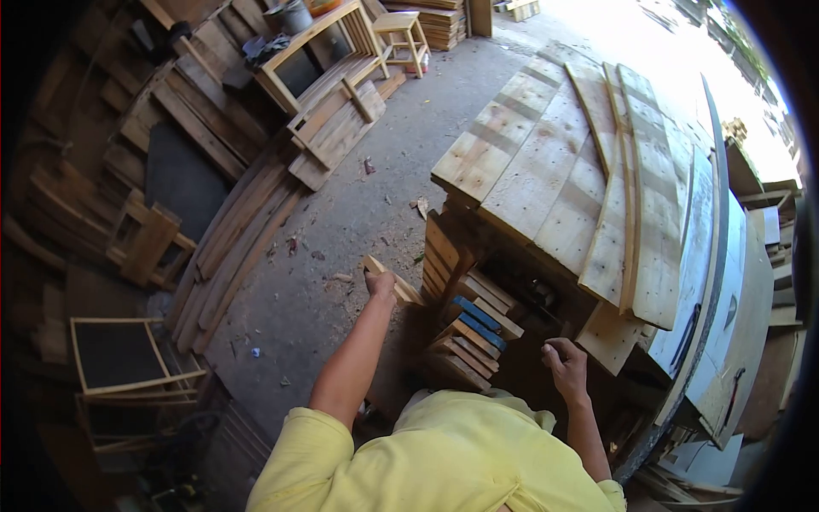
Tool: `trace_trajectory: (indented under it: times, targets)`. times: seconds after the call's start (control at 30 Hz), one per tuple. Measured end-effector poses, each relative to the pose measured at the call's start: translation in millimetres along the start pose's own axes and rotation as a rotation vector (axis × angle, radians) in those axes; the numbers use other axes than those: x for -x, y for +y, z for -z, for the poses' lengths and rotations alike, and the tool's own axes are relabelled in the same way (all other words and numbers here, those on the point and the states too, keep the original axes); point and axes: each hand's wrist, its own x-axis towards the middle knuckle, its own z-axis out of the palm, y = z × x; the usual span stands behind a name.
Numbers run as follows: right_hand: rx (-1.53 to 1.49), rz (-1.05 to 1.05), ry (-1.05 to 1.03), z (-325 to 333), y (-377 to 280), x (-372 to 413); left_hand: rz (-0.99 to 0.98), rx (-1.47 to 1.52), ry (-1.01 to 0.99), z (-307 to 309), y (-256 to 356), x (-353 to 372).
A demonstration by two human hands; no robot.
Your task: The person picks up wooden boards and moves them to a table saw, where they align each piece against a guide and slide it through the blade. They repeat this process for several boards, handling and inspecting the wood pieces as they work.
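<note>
My left hand (pixel 380 286) reaches out over the floor, closed around a short pale wooden board (pixel 408 293) that slants down to the right. My right hand (pixel 565 365) hovers by the front of the workbench with its fingers curled in; whether anything is inside them is hidden. Between the two hands lies a stack of short wood pieces (pixel 465 352), and a few blue-painted pieces (pixel 479 322) rest among them. Several wooden slats (pixel 440 254) lean upright beside the bench, close to the board in my left hand.
A plank-topped workbench (pixel 537 162) carries long loose wood strips (pixel 630 188). Long boards (pixel 243 247) lie along the left of the floor, near small dark framed panels (pixel 124 354). A wooden bench (pixel 328 77) and a stool (pixel 401 38) stand farther back. Scraps and sawdust litter the concrete floor (pixel 328 230).
</note>
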Motion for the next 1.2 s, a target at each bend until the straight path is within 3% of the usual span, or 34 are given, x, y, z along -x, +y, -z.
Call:
trace_trajectory:
  times: [0.17,0.27,0.3,0.4,0.47,0.53,0.57,0.63,0.77,0.83,0.87,0.93,0.97,1.0,1.03,1.1,1.2]
  targets:
    - [0.005,-0.060,0.035,11.5,7.8,15.9,-0.049,-0.145,-0.035,-86.0,3.5,9.1]
    - [0.021,-0.116,0.078,25.2,3.8,26.3,-0.021,0.191,-0.202,-128.0,3.8,32.5]
    - [0.034,-0.076,0.071,29.7,2.8,28.9,-0.085,0.047,-0.158,-141.4,-11.0,19.0]
    - [0.031,-0.032,0.080,49.2,-24.4,36.7,-0.025,0.150,-0.247,-137.1,12.5,55.2]
    - [-0.148,-0.039,0.246,65.6,-43.6,35.6,0.045,0.306,-0.401,-128.5,1.3,40.9]
    - [-0.120,0.108,0.521,92.0,-54.2,21.3,0.116,0.457,-0.559,-125.2,8.0,45.9]
    - [-0.119,0.184,0.665,106.7,-55.3,12.4,0.175,0.393,-0.601,-116.4,26.0,64.0]
    - [0.149,0.047,0.833,139.0,-60.5,0.7,0.221,0.245,-0.613,-98.4,51.4,88.0]
    - [0.374,0.092,0.878,169.6,-46.5,-35.3,0.150,0.003,-0.441,-52.4,18.4,59.4]
    - [0.699,0.147,0.849,169.0,-39.0,-50.2,0.126,-0.009,-0.406,-16.2,-27.4,20.2]
    - [0.693,0.152,0.861,165.6,-45.7,-54.2,0.078,-0.021,-0.405,4.6,-57.3,-3.9]
    - [0.827,-0.097,0.672,151.5,-64.8,-61.5,-0.022,-0.171,-0.389,52.6,-86.4,-17.6]
    - [0.827,-0.096,0.678,147.9,-65.2,-65.5,0.109,-0.135,-0.388,78.4,-93.8,-18.5]
    - [0.829,-0.178,0.567,145.3,-62.1,-72.5,0.245,-0.095,-0.388,97.4,-95.4,-12.4]
    - [0.829,-0.258,0.456,143.9,-59.8,-77.5,0.246,-0.087,-0.396,110.8,-84.2,7.4]
    - [0.823,-0.259,0.458,146.3,-58.1,-79.2,0.446,-0.030,-0.294,126.7,-22.3,83.7]
    - [0.811,-0.258,0.460,144.7,-48.7,-87.9,0.377,0.004,-0.387,146.7,-29.2,83.7]
